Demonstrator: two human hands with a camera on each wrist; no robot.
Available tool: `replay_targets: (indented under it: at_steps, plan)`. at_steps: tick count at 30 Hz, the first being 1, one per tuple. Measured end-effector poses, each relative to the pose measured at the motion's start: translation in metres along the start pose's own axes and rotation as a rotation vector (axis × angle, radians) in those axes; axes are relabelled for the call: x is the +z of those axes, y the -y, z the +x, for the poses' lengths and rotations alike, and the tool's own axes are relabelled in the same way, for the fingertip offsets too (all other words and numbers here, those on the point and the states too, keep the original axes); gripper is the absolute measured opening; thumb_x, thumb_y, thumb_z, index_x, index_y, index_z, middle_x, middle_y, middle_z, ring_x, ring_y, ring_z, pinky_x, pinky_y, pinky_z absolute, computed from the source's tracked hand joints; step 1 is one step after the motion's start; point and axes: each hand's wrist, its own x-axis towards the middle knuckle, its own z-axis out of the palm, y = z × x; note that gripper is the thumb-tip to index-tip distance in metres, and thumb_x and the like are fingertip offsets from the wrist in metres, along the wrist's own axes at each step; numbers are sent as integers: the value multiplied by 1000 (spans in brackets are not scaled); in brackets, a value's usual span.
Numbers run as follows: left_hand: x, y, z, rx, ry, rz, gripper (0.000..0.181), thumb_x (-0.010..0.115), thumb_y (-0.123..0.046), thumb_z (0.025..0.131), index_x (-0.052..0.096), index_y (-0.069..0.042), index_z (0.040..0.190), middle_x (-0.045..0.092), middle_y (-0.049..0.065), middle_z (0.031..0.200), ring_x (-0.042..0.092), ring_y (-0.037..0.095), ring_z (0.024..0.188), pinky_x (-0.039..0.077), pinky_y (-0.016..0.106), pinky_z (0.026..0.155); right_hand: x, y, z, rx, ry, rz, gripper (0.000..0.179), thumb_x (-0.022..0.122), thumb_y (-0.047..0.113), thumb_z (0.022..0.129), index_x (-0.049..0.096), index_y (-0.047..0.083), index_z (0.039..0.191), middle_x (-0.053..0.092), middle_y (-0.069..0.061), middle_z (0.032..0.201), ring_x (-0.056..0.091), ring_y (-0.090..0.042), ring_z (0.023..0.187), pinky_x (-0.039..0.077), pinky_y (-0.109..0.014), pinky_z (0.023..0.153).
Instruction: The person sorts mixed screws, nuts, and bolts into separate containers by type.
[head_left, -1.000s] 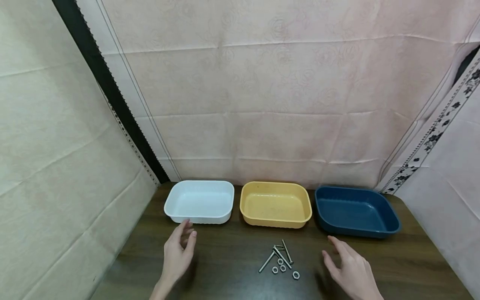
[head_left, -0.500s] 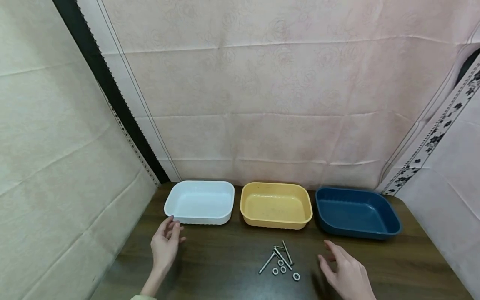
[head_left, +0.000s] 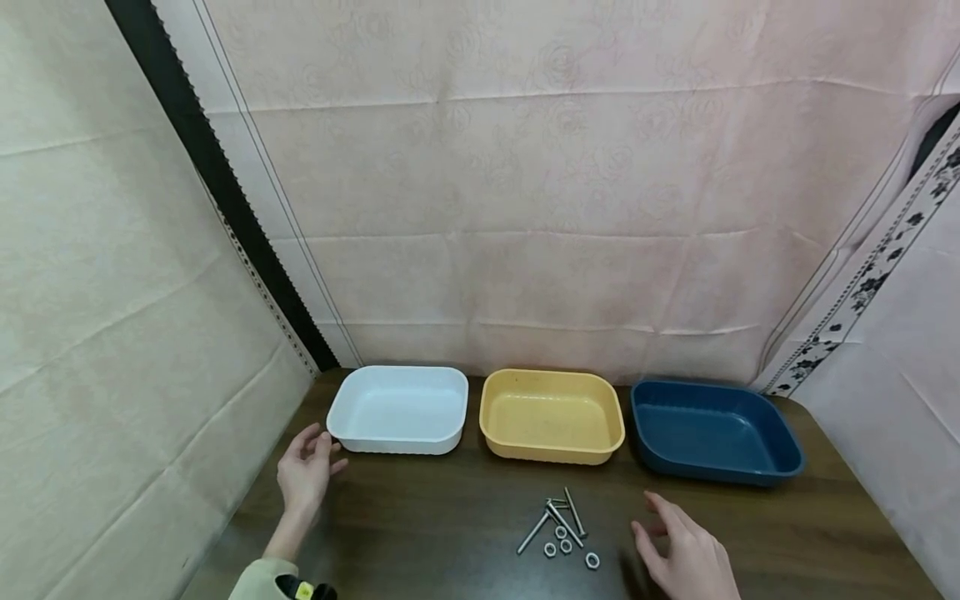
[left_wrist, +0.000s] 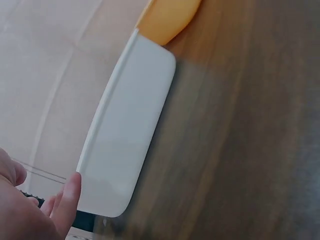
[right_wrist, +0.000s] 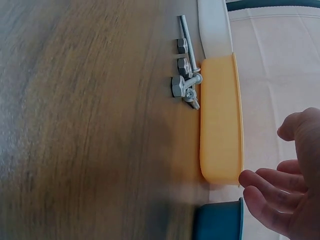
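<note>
- The left hand point(head_left: 302, 479) is right by the near left corner of the white tub point(head_left: 399, 408). Its fingers are loose and a bit bent, and they hold nothing. I can't tell if one touches the tub.
- The right hand point(head_left: 686, 558) is near the front of the blue tub point(head_left: 716, 473). Its thumb and fingers are apart, with nothing in them.
- The yellow tub point(head_left: 551, 452) sits between the other two, all in a row at the back of the table point(head_left: 427, 517).
- The bolts point(head_left: 565, 525) lie in a little heap in front of the yellow tub. Four nuts point(head_left: 566, 542) lie close by, on the near side.
- I think this is the getting-ready part, with the hands near the tubs and no bolt or nut picked up.
- To move the white tub, the left fingers would need to pinch its rim. To lift a small nut, fingertips would have to reach the heap and squeeze gently.
</note>
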Motion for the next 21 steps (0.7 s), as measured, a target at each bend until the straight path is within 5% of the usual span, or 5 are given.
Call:
replay_targets:
  at_steps: [13, 21]
  plan:
    - [-5, 5, 34, -178, 26, 35, 53, 49, -19, 106, 35, 3, 152, 45, 19, 120, 64, 9, 82, 62, 31, 71, 5, 2, -4, 41, 27, -2, 39, 86, 13, 73, 71, 5, 109, 73, -6, 95, 68, -13, 65, 55, -33, 50]
    - [3, 2, 43, -216, 63, 115, 57, 49, -18, 104, 31, 3, 154, 44, 27, 131, 64, 32, 103, 61, 31, 74, 15, 7, -4, 5, -2, 18, 40, 87, 10, 72, 71, 5, 108, 72, -2, 93, 67, -12, 67, 54, -32, 49]
